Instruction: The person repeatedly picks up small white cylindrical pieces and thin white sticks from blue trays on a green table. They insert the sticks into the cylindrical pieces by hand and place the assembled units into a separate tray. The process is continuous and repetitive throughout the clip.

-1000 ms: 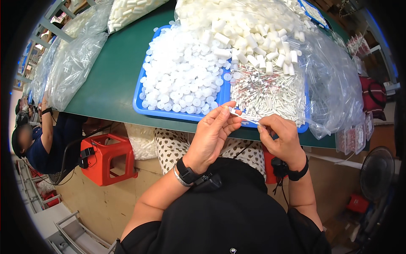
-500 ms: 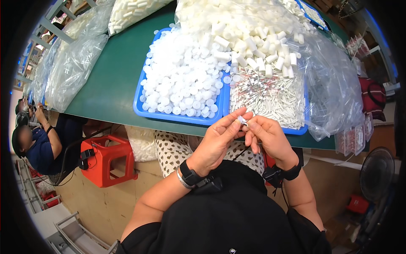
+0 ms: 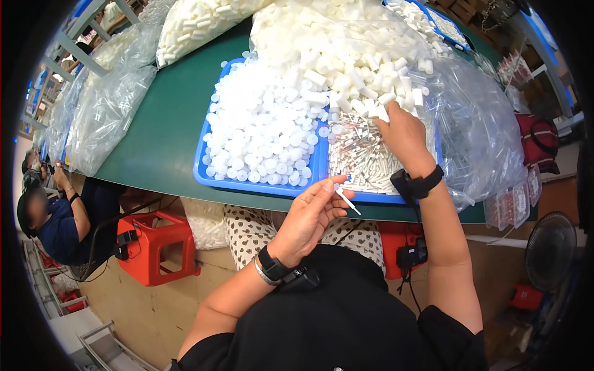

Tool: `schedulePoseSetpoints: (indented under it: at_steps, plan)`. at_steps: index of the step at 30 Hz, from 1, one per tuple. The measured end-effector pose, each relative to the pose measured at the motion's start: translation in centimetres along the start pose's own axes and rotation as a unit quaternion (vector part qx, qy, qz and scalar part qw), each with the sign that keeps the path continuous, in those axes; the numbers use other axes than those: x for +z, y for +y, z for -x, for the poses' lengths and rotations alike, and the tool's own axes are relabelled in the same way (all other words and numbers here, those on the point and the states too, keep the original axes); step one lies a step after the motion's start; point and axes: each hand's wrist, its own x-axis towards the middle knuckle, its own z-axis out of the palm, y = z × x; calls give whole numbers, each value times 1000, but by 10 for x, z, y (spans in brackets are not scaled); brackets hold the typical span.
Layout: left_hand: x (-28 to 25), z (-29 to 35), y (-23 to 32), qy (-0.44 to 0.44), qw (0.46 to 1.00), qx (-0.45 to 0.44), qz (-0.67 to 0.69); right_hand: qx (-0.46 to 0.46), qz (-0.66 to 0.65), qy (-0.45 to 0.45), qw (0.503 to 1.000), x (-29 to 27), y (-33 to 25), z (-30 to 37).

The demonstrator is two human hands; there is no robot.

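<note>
Between the thumb and fingers of my left hand (image 3: 309, 213) is a thin white plastic stick (image 3: 348, 201) with a narrow tip, held just off the table's front edge. My right hand (image 3: 403, 136) reaches to the near edge of a heap of cream-white foam cylinders (image 3: 352, 74). Its thumb and fingertips close around one white foam cylinder (image 3: 382, 114); the other fingers are partly hidden. Below that hand, small white sticks and thin reddish pieces (image 3: 356, 145) fill the right blue tray (image 3: 383, 198). Round translucent discs (image 3: 260, 130) are heaped in the left blue tray (image 3: 207, 178).
Clear plastic bagging (image 3: 470, 123) lies to the right of the trays on the green table (image 3: 148, 136). More filled bags (image 3: 198, 28) stand at the back left. A red stool (image 3: 158, 247) and a seated person (image 3: 62, 213) are at left, a black fan (image 3: 549, 250) at right.
My hands were together over the tray's front edge, working at a small white piece. Now my right hand has moved away and forward to the foam cylinders, while my left keeps the stick.
</note>
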Motion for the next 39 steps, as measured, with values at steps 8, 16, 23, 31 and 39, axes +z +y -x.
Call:
schedulePoseSetpoints:
  at_steps: [8,16,23,31,39]
  plan:
    - [-6,0,10,-1,998,58,-13,-38,-272,40,961,-35,-11,39]
    - [7,-2,11,-29,996,74,-46,-25,-451,-105,886,-37,-51,113]
    - [3,-2,-2,-11,998,53,-40,-70,-417,-82,902,-34,-58,125]
    - [7,5,3,1,970,85,-229,129,-673,-260,681,-34,-45,123]
    - [11,4,-1,-46,978,24,-204,40,-563,-251,786,-50,-36,132]
